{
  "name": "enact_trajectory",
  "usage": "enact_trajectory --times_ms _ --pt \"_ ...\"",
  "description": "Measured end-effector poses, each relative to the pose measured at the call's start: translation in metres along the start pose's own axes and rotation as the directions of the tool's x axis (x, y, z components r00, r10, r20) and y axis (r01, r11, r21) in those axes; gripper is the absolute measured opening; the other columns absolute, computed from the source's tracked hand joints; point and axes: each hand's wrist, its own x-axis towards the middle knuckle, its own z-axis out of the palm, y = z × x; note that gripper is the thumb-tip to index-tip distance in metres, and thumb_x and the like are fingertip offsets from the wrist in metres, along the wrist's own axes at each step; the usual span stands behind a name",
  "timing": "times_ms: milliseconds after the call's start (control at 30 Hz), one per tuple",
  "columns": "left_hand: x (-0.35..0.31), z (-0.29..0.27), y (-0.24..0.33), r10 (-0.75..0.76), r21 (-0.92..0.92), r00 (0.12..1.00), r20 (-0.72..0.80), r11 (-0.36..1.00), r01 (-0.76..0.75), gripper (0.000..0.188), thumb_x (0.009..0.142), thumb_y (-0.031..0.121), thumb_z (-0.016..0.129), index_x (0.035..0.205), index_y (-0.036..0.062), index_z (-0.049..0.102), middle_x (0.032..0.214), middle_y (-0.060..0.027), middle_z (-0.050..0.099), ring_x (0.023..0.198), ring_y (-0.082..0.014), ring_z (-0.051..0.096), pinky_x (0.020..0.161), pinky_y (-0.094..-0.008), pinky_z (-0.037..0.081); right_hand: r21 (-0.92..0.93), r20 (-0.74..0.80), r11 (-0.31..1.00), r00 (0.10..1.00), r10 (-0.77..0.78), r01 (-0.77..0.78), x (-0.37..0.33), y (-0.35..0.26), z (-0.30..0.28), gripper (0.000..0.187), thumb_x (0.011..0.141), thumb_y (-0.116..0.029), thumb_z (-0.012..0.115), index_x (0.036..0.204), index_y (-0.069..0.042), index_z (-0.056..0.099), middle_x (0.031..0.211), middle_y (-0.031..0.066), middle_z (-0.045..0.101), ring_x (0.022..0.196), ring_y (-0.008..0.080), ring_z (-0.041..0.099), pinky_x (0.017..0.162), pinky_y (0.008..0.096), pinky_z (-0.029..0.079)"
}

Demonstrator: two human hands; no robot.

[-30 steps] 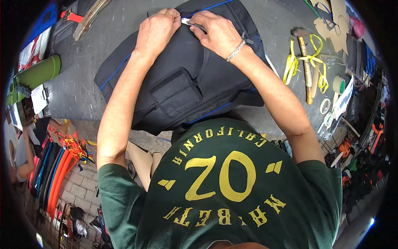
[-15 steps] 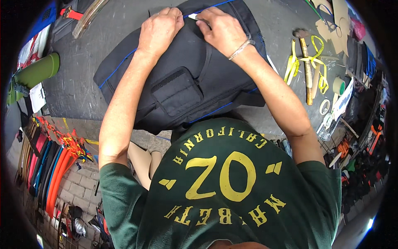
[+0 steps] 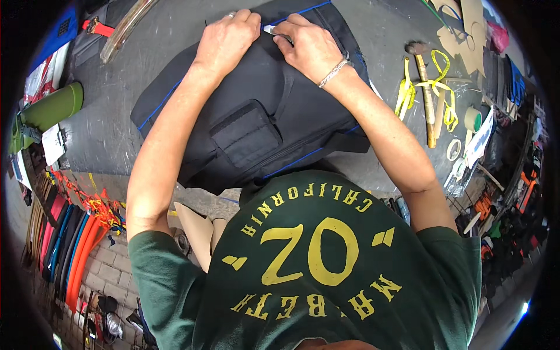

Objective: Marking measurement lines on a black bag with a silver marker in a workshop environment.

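Observation:
A black fabric bag (image 3: 256,81) with blue piping lies on the dark worktable, with a small square flap (image 3: 246,134) on its near side. My left hand (image 3: 227,44) is closed at the bag's far edge, fingertips pinching the fabric by the blue piping. Just to its right, my right hand (image 3: 312,49) grips a small, flat, pale piece with a thin tip (image 3: 269,29), possibly a blade, though its kind is not clear. The tip points toward the piping and my left fingers. My palm hides the rest of it.
On the worktable (image 3: 99,128) to the right lie a hammer (image 3: 424,93), a yellow measuring tape (image 3: 449,111) and rolls of tape (image 3: 472,119). A green roll (image 3: 55,108) lies at the left edge. Orange and dark strips (image 3: 87,251) hang below left.
My right hand has moved slightly left and down, and more of the pale piece shows. The bag has shifted slightly. My left hand still pinches the edge.

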Motion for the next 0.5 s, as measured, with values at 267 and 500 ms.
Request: enact_trajectory --times_ms 267,500 --pt "-0.003 0.01 0.012 -0.258 -0.038 0.965 -0.044 0.966 0.257 0.013 0.095 0.022 0.068 0.102 0.012 0.062 0.098 -0.0074 0.066 0.078 -0.0336 0.071 0.068 -0.0452 0.059 0.114 -0.027 0.993 0.999 -0.016 0.019 -0.008 0.001 -0.004 0.019 0.093 -0.016 0.071 0.108 -0.005 0.074 0.106 0.0103 0.07 0.099 0.035 0.069 0.087 0.0423 0.056" --pt "-0.008 0.014 0.012 -0.163 -0.014 0.981 -0.102 0.987 0.163 0.014 0.095 0.023 0.067 0.104 0.0137 0.063 0.098 -0.0049 0.066 0.077 -0.0301 0.071 0.068 -0.0419 0.059 0.058 -0.052 0.998 0.999 0.012 -0.009 -0.006 0.003 0.0 0.021 0.093 -0.019 0.071 0.11 -0.006 0.074 0.111 0.0084 0.073 0.103 0.0335 0.07 0.092 0.0414 0.056"
